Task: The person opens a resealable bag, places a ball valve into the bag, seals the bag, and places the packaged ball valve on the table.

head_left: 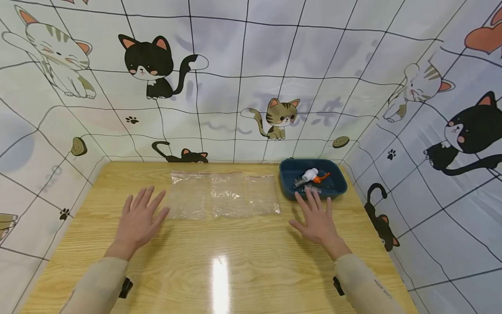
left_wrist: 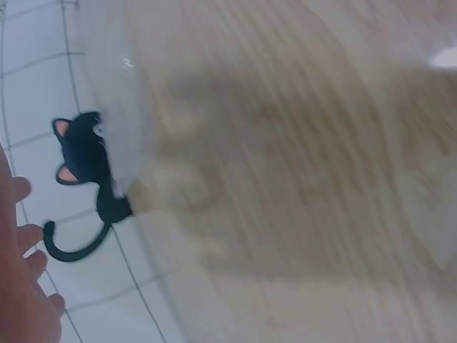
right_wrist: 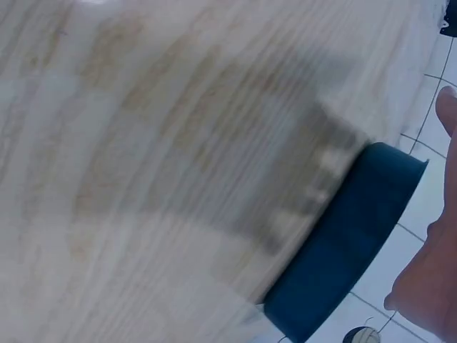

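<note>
My left hand point(head_left: 138, 219) is held over the table with its fingers spread, just left of a clear zip bag point(head_left: 187, 198). A second clear bag point(head_left: 228, 196) and a third bag point(head_left: 262, 196) lie flat beside it in a row. My right hand point(head_left: 317, 219) has spread fingers too, near the front rim of a dark blue bin point(head_left: 288, 185). In the bin lie a white piece point(head_left: 310, 175) with an orange part point(head_left: 321, 178) and some clear and grey pieces, too small to name. Neither hand holds anything. The right wrist view shows the bin's side point(right_wrist: 343, 243).
The wooden table point(head_left: 251, 270) has a bright light reflection near its front. A white cloth wall point(head_left: 219, 52) with cat drawings and grid lines rises behind the table and along both sides.
</note>
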`<move>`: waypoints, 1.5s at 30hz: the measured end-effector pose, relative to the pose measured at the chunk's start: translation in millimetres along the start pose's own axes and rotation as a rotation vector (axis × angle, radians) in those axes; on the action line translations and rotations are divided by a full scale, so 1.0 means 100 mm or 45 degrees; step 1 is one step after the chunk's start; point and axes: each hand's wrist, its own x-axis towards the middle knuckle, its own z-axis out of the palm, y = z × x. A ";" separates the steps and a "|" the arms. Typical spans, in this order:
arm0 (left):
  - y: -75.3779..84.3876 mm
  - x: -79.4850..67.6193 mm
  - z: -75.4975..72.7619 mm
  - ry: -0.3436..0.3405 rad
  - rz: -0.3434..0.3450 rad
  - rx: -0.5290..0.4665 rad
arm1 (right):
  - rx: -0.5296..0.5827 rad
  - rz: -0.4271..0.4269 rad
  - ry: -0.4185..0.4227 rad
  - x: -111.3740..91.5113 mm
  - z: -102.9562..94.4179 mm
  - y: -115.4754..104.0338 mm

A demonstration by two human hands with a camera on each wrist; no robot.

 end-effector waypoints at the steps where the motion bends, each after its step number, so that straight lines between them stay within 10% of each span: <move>1: 0.03 0.02 -0.01 -0.004 0.010 -0.003 | 0.013 -0.013 0.009 0.00 -0.02 -0.02; 22: 0.87 0.45 0.08 -0.172 0.154 -0.108 | 0.026 -0.277 -0.048 0.55 -0.12 -0.68; 45: 1.55 0.81 0.40 -0.341 0.237 -0.066 | -0.086 -0.168 -0.272 1.13 0.11 -0.89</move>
